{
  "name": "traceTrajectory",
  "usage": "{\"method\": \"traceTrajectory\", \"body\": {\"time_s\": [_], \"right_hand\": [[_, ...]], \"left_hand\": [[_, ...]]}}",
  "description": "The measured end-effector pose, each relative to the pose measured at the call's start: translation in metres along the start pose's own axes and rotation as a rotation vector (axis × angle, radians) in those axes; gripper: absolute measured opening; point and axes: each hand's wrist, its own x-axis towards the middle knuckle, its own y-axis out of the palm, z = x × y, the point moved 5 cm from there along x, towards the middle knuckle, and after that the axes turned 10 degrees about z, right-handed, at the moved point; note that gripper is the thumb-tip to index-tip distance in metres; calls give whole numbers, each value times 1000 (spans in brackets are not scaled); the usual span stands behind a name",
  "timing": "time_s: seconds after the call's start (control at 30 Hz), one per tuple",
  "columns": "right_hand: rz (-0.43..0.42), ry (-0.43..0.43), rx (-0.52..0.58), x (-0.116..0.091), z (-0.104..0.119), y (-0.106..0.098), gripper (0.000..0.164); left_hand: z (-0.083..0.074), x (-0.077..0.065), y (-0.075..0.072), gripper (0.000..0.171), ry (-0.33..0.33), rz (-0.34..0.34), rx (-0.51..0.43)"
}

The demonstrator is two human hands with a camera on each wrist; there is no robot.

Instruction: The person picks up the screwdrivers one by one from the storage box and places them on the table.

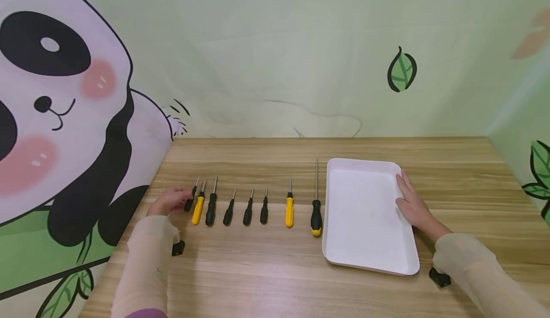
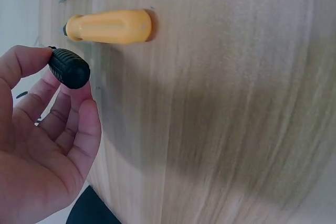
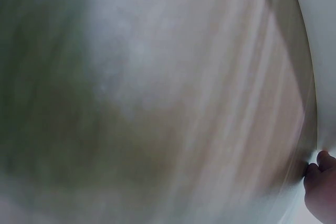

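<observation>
At the left end of a row of screwdrivers, my left hand (image 1: 171, 201) pinches a small black screwdriver (image 1: 189, 203) by its handle. In the left wrist view its ridged black handle (image 2: 71, 69) sits between thumb and fingertips, tilted, with the tip hidden. A yellow-handled screwdriver (image 1: 198, 209) lies just right of it. My right hand (image 1: 411, 206) grips the right rim of a white tray (image 1: 367, 217), thumb over the inside and fingers along the outer edge. Nothing lies in the tray. The right wrist view catches only part of that hand (image 3: 321, 188) beside the tray's wall (image 3: 326, 51).
Farther right lie a black screwdriver (image 1: 211, 209), several smaller black ones (image 1: 248, 213), another yellow one (image 1: 290, 211) and a long black-and-yellow one (image 1: 316, 215) close to the tray's left side. The wooden table (image 1: 253, 270) meets a printed wall cloth (image 1: 275, 69) behind.
</observation>
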Motion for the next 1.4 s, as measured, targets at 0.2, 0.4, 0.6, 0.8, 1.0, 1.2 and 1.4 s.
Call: {"method": "traceTrajectory", "body": {"time_s": [0.2, 0.4, 0.6, 0.8, 1.0, 1.2, 1.4], "right_hand": [[3, 10, -6, 0, 0, -1, 57], [-1, 5, -3, 0, 1, -1, 57], [11, 14, 7, -1, 2, -1, 57], [13, 23, 10, -1, 1, -1, 57], [3, 5, 16, 0, 1, 0, 58], [18, 34, 18, 1, 0, -1, 58], [13, 35, 9, 1, -1, 0, 58]], "left_hand": [[5, 1, -1, 26, -32, -32, 26], [6, 0, 0, 31, -42, -43, 71], [6, 0, 3, 22, -22, -53, 108], [7, 1, 5, 21, -21, -56, 117], [7, 1, 5, 23, -33, -59, 174], [9, 5, 3, 23, -31, -73, 206], [12, 9, 1, 20, -44, -90, 222]]}}
